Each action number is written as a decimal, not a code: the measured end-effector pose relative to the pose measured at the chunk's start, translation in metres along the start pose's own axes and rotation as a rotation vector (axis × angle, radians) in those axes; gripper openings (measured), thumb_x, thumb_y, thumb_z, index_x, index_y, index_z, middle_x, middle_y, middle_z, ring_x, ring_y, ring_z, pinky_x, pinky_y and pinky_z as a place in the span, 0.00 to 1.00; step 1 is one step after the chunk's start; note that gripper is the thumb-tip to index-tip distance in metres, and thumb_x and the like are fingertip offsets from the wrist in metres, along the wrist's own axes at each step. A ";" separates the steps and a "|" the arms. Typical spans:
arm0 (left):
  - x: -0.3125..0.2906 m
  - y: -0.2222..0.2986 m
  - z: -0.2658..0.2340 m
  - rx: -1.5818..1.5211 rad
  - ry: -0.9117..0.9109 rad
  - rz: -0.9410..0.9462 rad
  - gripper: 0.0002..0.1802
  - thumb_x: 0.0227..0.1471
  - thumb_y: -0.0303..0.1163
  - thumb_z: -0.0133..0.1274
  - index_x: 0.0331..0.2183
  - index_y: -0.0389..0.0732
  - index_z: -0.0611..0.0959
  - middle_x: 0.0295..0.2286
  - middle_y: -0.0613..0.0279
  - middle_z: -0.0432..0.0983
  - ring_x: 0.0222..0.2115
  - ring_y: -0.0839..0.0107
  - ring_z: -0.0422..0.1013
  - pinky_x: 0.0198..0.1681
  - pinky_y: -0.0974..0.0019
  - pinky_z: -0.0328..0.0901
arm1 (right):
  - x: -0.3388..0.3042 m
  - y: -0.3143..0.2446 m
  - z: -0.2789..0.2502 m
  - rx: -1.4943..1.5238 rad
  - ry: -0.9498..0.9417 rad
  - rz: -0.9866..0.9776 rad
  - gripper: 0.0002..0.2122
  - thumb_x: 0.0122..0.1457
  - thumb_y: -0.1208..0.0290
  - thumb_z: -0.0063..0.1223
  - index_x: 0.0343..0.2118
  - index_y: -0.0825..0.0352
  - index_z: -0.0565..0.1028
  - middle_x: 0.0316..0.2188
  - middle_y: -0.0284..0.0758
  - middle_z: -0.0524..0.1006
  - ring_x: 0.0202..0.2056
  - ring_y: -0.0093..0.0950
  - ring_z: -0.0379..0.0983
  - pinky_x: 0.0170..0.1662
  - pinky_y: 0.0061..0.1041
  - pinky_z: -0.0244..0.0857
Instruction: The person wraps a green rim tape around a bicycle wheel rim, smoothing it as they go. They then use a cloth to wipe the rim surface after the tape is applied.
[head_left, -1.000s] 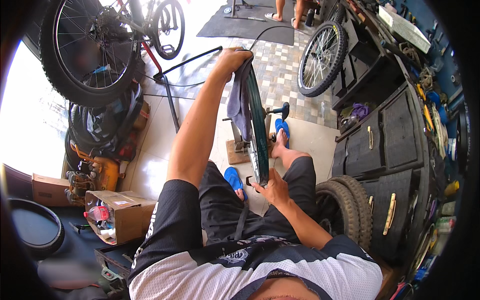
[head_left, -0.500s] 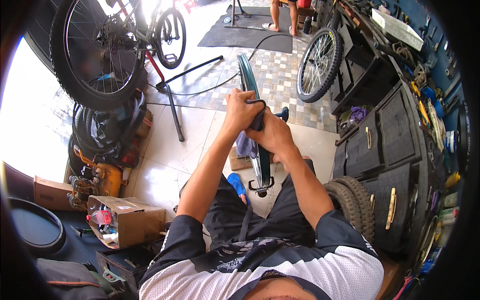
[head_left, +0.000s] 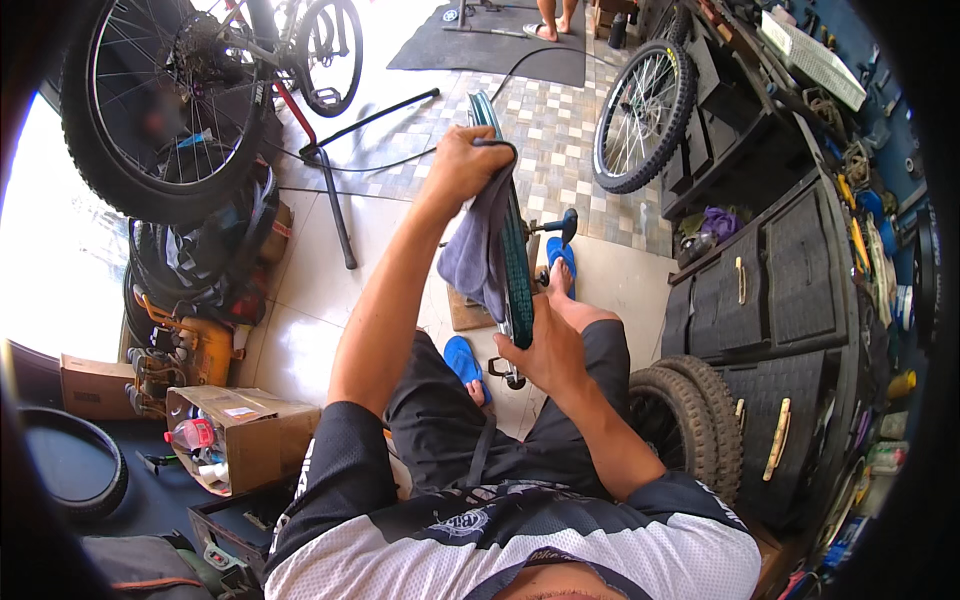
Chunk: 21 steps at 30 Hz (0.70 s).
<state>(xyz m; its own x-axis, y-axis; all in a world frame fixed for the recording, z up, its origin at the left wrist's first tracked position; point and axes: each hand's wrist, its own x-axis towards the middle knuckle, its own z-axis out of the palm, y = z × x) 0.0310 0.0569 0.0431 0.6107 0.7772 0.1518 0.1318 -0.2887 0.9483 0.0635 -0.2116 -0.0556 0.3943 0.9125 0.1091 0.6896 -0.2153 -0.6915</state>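
A bicycle wheel rim (head_left: 517, 265), dark teal with a silver edge, stands upright in front of me, seen nearly edge-on. My left hand (head_left: 470, 165) is closed on a grey cloth (head_left: 474, 250) at the upper part of the rim; the cloth hangs down along the rim's left side. Lower down, my right hand (head_left: 550, 350) grips the near part of the rim, its thumb across the edge and its other fingers partly hidden. A dark T-shaped handle (head_left: 568, 228) juts out to the right of the rim, above a wooden block (head_left: 468, 312).
A bicycle (head_left: 190, 90) hangs on a stand (head_left: 330, 190) at left. Another wheel (head_left: 645, 115) leans by the dark cabinets (head_left: 785, 275) at right, with loose tyres (head_left: 690, 410) nearer. A cardboard box (head_left: 265, 440) sits at left. Another person's legs (head_left: 558, 18) show far off.
My right hand has left the cloth and come down to the near part of the rim. The cloth, bunched between both hands before, now hangs from my left hand, which is slightly higher.
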 end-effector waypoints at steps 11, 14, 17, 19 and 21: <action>0.051 -0.008 -0.016 -0.051 -0.012 -0.127 0.37 0.48 0.35 0.65 0.55 0.22 0.80 0.29 0.53 0.85 0.25 0.73 0.77 0.30 0.68 0.72 | -0.039 0.034 0.041 0.068 0.090 -0.046 0.24 0.53 0.59 0.73 0.43 0.67 0.71 0.31 0.44 0.78 0.34 0.47 0.79 0.37 0.44 0.73; 0.058 -0.013 -0.015 -0.098 -0.020 -0.129 0.35 0.48 0.36 0.65 0.55 0.23 0.81 0.31 0.51 0.85 0.25 0.71 0.77 0.31 0.66 0.72 | -0.046 0.042 0.048 0.063 0.085 -0.057 0.24 0.53 0.60 0.74 0.45 0.66 0.71 0.32 0.44 0.78 0.35 0.47 0.79 0.37 0.44 0.73; 0.065 -0.017 -0.020 -0.116 -0.066 -0.139 0.35 0.49 0.36 0.65 0.55 0.24 0.82 0.31 0.52 0.85 0.26 0.70 0.78 0.32 0.66 0.73 | -0.055 0.050 0.057 0.057 0.081 -0.058 0.24 0.54 0.59 0.74 0.46 0.66 0.72 0.34 0.43 0.78 0.37 0.47 0.79 0.39 0.44 0.73; 0.067 -0.018 -0.020 -0.102 -0.056 -0.117 0.34 0.49 0.36 0.65 0.54 0.25 0.83 0.32 0.53 0.85 0.26 0.71 0.78 0.32 0.66 0.73 | -0.059 0.053 0.060 0.052 0.072 -0.045 0.25 0.54 0.59 0.74 0.47 0.66 0.72 0.35 0.43 0.78 0.38 0.47 0.78 0.39 0.44 0.73; 0.065 -0.019 -0.019 -0.085 -0.054 -0.122 0.30 0.50 0.34 0.65 0.52 0.26 0.83 0.32 0.56 0.85 0.27 0.73 0.77 0.33 0.67 0.73 | -0.063 0.059 0.064 0.041 0.036 -0.023 0.25 0.53 0.58 0.74 0.47 0.66 0.72 0.36 0.43 0.79 0.39 0.48 0.79 0.41 0.44 0.73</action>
<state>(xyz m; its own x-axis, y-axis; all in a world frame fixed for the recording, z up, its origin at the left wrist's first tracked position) 0.0536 0.1234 0.0402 0.6354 0.7719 0.0206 0.1428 -0.1436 0.9793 0.0401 -0.2598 -0.1487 0.4012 0.9035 0.1504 0.6734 -0.1796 -0.7172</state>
